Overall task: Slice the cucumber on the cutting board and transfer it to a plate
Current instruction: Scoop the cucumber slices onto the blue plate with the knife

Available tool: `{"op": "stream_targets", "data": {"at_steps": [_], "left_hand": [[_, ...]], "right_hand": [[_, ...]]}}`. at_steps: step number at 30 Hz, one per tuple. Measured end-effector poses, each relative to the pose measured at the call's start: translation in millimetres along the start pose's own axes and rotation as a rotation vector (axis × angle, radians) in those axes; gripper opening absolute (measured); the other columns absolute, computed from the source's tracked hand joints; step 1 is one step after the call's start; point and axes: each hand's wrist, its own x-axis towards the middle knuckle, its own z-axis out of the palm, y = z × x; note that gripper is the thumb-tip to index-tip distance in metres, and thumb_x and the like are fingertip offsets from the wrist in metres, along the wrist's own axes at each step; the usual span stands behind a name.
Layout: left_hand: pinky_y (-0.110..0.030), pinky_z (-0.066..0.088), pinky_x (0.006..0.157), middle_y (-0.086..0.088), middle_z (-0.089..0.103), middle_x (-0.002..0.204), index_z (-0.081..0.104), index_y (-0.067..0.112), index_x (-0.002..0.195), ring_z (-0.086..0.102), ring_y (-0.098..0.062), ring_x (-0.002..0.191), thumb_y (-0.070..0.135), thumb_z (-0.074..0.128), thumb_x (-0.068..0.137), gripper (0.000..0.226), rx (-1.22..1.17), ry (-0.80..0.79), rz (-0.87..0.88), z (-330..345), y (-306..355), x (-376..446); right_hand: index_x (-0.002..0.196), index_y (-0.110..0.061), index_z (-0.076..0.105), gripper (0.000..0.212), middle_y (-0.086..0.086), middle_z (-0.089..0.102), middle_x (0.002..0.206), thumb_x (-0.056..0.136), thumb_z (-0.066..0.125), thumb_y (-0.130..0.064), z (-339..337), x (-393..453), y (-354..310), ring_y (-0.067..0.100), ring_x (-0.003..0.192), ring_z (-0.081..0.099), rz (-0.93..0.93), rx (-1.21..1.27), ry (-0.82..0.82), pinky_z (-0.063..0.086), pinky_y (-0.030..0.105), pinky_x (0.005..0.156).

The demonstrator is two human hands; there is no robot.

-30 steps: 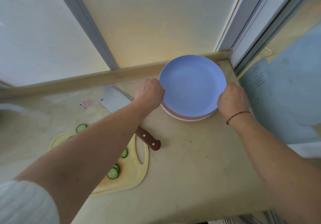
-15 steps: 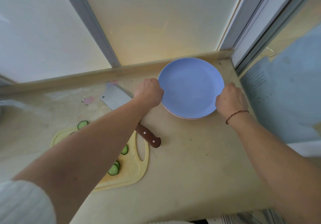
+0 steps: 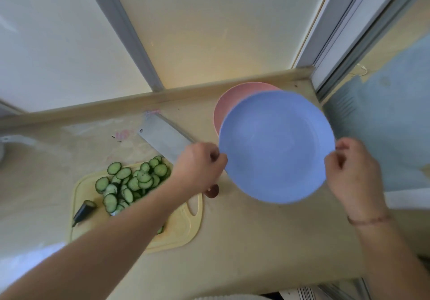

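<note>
With slicing done, my left hand (image 3: 200, 164) and right hand (image 3: 351, 171) pinch the round blue plastic plate (image 3: 277, 146) at nine and three o'clock; next, lower it beside the green cucumber slices (image 3: 132, 181) heaped on the yellow cutting board (image 3: 181, 227).

A beige surface (image 3: 256, 241) fills the lower part of the view, scuffed and faintly stained pink near its back edge. A low beige upstand (image 3: 144, 100) runs along that back edge. Above it rise pale frosted window panes (image 3: 209, 25), divided by a slanted grey frame bar (image 3: 125, 32), with soft warm daylight glowing through near the bottom. At the right, a grey sliding-door frame (image 3: 349, 25) meets the corner, and beyond it lies a blurred blue-grey area (image 3: 384, 137).
</note>
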Motion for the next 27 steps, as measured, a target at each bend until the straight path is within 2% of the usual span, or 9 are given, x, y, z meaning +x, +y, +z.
{"op": "stream_targets", "data": {"at_steps": [4, 8, 11, 14, 17, 19, 22, 24, 27], "left_hand": [[-0.037, 0.042, 0.059, 0.002, 0.045, 0.055, 0.043, 0.014, 0.057, 0.040, -0.015, 0.055, 0.032, 0.060, 0.092, 0.042, 0.082, -0.212, -0.004, 35, -17, -57], [-0.033, 0.048, 0.066, 0.003, 0.060, 0.069, 0.050, 0.023, 0.065, 0.056, -0.017, 0.069, 0.045, 0.056, 0.091, 0.035, 0.193, -0.295, -0.064, 60, -25, -91], [-0.033, 0.048, 0.063, -0.001, 0.061, 0.068, 0.052, 0.019, 0.063, 0.057, -0.020, 0.067, 0.043, 0.057, 0.088, 0.034, 0.220, -0.321, -0.085, 67, -29, -91], [-0.031, 0.035, 0.053, -0.001, 0.043, 0.056, 0.041, 0.013, 0.056, 0.042, -0.022, 0.057, 0.034, 0.057, 0.086, 0.040, 0.203, -0.392, -0.100, 70, -34, -82], [-0.031, 0.030, 0.054, 0.000, 0.035, 0.054, 0.035, 0.013, 0.054, 0.034, -0.020, 0.055, 0.031, 0.058, 0.087, 0.044, 0.143, -0.385, -0.101, 73, -38, -77], [-0.032, 0.029, 0.055, -0.001, 0.032, 0.055, 0.032, 0.014, 0.054, 0.030, -0.019, 0.055, 0.031, 0.058, 0.090, 0.048, 0.069, -0.362, -0.117, 74, -41, -77], [-0.033, 0.030, 0.055, -0.002, 0.036, 0.055, 0.034, 0.014, 0.055, 0.034, -0.020, 0.055, 0.041, 0.054, 0.096, 0.053, 0.096, -0.313, -0.103, 70, -44, -79], [-0.034, 0.034, 0.056, -0.001, 0.044, 0.056, 0.041, 0.015, 0.057, 0.042, -0.020, 0.058, 0.046, 0.053, 0.098, 0.053, 0.144, -0.267, -0.071, 61, -49, -83], [-0.033, 0.033, 0.056, 0.002, 0.044, 0.056, 0.040, 0.019, 0.057, 0.043, -0.018, 0.061, 0.043, 0.055, 0.098, 0.050, 0.137, -0.185, -0.074, 46, -64, -87]], "right_hand": [[0.110, -0.003, 0.058, 0.023, 0.019, 0.068, 0.089, 0.091, 0.053, -0.014, 0, -55, 47, 0.038, 0.077, 0.061, 0.104, -0.009, -0.131, 0.043, 0.039, 0.069], [0.110, -0.009, 0.057, 0.020, -0.003, 0.055, 0.078, 0.090, 0.055, -0.008, 6, -84, 72, 0.038, 0.076, 0.060, 0.137, -0.022, -0.211, 0.052, 0.051, 0.071], [0.107, -0.015, 0.056, 0.017, 0.001, 0.061, 0.078, 0.091, 0.055, -0.012, 8, -92, 76, 0.036, 0.074, 0.062, 0.188, -0.058, -0.258, 0.052, 0.047, 0.068], [0.104, -0.019, 0.054, 0.013, 0.005, 0.067, 0.076, 0.091, 0.055, -0.015, 12, -90, 73, 0.034, 0.071, 0.061, 0.211, -0.090, -0.306, 0.050, 0.043, 0.065], [0.096, -0.022, 0.053, 0.009, -0.001, 0.067, 0.072, 0.090, 0.057, -0.017, 15, -84, 72, 0.032, 0.069, 0.059, 0.233, -0.066, -0.337, 0.050, 0.044, 0.065], [0.091, -0.026, 0.053, 0.007, -0.006, 0.067, 0.074, 0.089, 0.060, -0.026, 14, -75, 72, 0.028, 0.072, 0.061, 0.255, -0.075, -0.375, 0.052, 0.042, 0.067], [0.098, -0.020, 0.058, 0.032, 0.001, 0.064, 0.082, 0.083, 0.060, -0.049, 11, -61, 67, 0.030, 0.080, 0.062, 0.263, -0.108, -0.294, 0.052, 0.041, 0.073], [0.105, -0.014, 0.060, 0.036, 0.002, 0.061, 0.084, 0.086, 0.060, -0.044, 12, -51, 50, 0.031, 0.082, 0.060, 0.210, -0.118, -0.170, 0.049, 0.039, 0.073], [0.100, -0.013, 0.064, 0.019, 0.000, 0.061, 0.081, 0.088, 0.064, -0.028, 30, -52, -7, 0.030, 0.078, 0.061, -0.021, -0.019, -0.114, 0.041, 0.031, 0.066]]}}
